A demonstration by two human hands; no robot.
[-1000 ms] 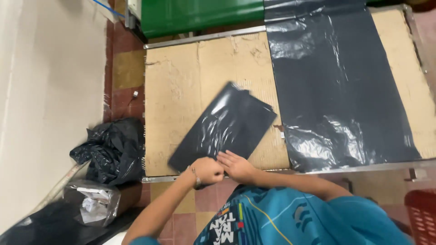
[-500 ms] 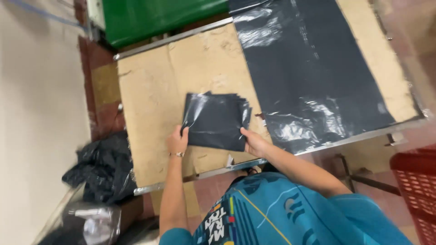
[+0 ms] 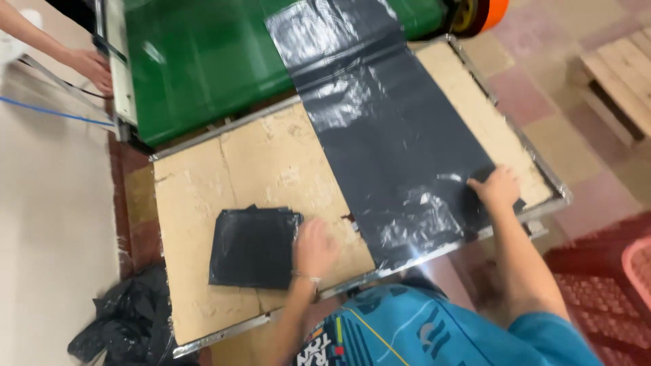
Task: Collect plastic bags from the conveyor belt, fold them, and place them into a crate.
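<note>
floor: tan and maroon tiles [image 3: 542,108] | wooden pallet [image 3: 620,74] | pale wall [image 3: 47,224]

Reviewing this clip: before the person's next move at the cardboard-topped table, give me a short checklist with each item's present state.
1. Folded black plastic bag lies flat on the brown cardboard table top: ok.
2. Left hand is at the folded bag's right edge; actual contact: cannot tell, the hand is blurred.
3. Right hand rests on the long dark grey plastic sheet near its lower right corner: ok.
4. Sheet lies smooth: not ok, it is wrinkled near the table's front edge.
5. Sheet is separate from the length running over the green conveyor belt: cannot tell.
</note>
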